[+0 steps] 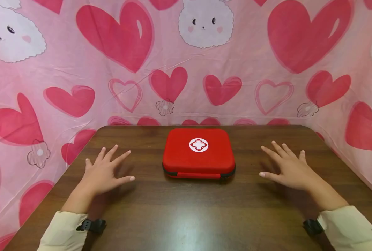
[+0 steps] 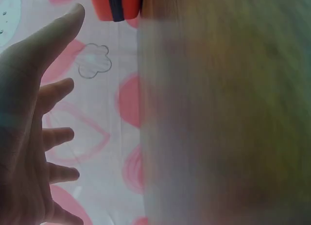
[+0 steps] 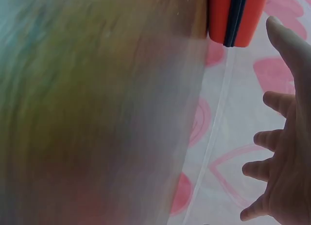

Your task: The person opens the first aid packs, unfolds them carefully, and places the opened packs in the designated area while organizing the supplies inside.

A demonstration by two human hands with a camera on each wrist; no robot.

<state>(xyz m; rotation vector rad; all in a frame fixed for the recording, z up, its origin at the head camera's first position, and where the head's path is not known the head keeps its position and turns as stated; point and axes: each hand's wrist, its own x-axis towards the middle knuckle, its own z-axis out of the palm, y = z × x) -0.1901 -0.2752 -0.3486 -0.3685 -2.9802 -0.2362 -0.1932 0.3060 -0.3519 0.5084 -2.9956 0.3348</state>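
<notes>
A red first aid case (image 1: 198,157) with a white cross emblem lies flat on the wooden table, its lid closed and a black zipper running round its side. To its left my left hand (image 1: 102,174) hovers above the table with fingers spread, holding nothing. My right hand (image 1: 289,170) is held likewise on the other side, fingers apart and palm down, also holding nothing. Both hands are well apart from the case. One end of the case (image 2: 116,4) shows at the top of the left wrist view, and the other end (image 3: 236,16) at the top of the right wrist view.
The brown wooden table (image 1: 186,212) has rounded far corners. Behind it and along both sides hangs a pink cloth (image 1: 192,59) printed with hearts and white fluffy faces. A black strap (image 1: 93,226) is on the left wrist, another (image 1: 312,227) on the right, below pale sleeves.
</notes>
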